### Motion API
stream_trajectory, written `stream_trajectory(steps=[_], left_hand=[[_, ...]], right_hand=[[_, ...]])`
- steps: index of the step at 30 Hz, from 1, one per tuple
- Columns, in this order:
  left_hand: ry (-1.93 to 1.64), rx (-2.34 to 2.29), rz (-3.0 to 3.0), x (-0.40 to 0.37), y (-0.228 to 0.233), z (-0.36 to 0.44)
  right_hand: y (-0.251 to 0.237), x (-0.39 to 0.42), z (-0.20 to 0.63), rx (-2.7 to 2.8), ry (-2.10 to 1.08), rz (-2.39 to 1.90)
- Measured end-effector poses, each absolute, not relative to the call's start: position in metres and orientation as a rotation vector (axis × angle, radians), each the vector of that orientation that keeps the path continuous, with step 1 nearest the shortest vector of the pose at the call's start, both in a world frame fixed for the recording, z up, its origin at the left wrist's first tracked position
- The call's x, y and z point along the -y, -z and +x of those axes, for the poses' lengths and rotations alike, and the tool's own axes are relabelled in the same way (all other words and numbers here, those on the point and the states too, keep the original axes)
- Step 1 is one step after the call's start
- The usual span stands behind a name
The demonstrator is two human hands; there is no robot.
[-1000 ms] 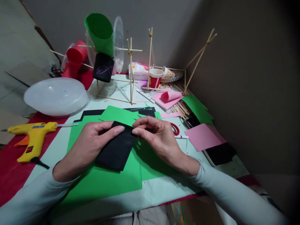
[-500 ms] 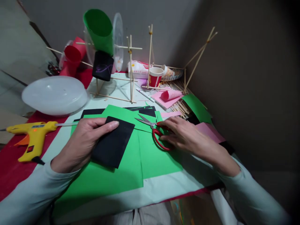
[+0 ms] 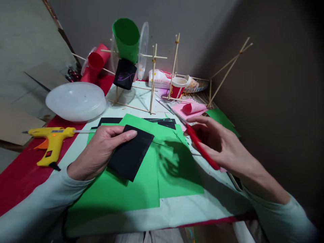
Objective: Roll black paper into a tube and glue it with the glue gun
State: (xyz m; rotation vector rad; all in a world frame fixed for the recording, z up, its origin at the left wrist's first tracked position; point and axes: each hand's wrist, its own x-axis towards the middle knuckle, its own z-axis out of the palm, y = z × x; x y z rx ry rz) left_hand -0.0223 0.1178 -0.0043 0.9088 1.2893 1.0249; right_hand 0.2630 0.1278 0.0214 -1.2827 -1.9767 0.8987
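My left hand [image 3: 105, 148] is closed on a flat black paper piece [image 3: 133, 155], thumb on top near its upper edge. Below it lie overlapping green paper sheets [image 3: 141, 192]. At the right, my right hand [image 3: 215, 141] grips red-handled scissors [image 3: 198, 143], lifted above the table and seen edge-on, with the blades pointing up and to the left. Their shadow falls on the green sheet. Black paper strips [image 3: 111, 120] and thin green scraps lie along the far edge of the green sheets.
A yellow glue gun [image 3: 54, 141] lies at the left, near a translucent white lid or bowl [image 3: 76, 101]. Behind stands a stick frame [image 3: 152, 84] holding a green cup [image 3: 126, 40] and a black cup [image 3: 125, 74]. A red paper cup [image 3: 178, 88] and pink paper [image 3: 193, 108] are farther right.
My right hand has raised the scissors off the green sheets and turned them edge-on. My left hand keeps the black paper piece. The view has shifted left.
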Motion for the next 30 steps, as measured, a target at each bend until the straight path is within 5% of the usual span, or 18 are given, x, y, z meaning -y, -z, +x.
stream_trajectory(steps=[3,10,30], left_hand=[[-1.027,-1.284,0.915,-0.119,0.004,-0.023],[-1.029,-1.219,0.948,-0.118,-0.001,-0.023],[-0.903,-1.290,1.198,-0.116,0.002,-0.020]], right_hand=[[-0.030,-0.132,0.252,2.067,-1.178,-1.244],[-0.027,-0.131,0.243,2.444,-1.095,-1.259],[-0.034,-0.120,0.238,2.434,-1.270,-1.266]])
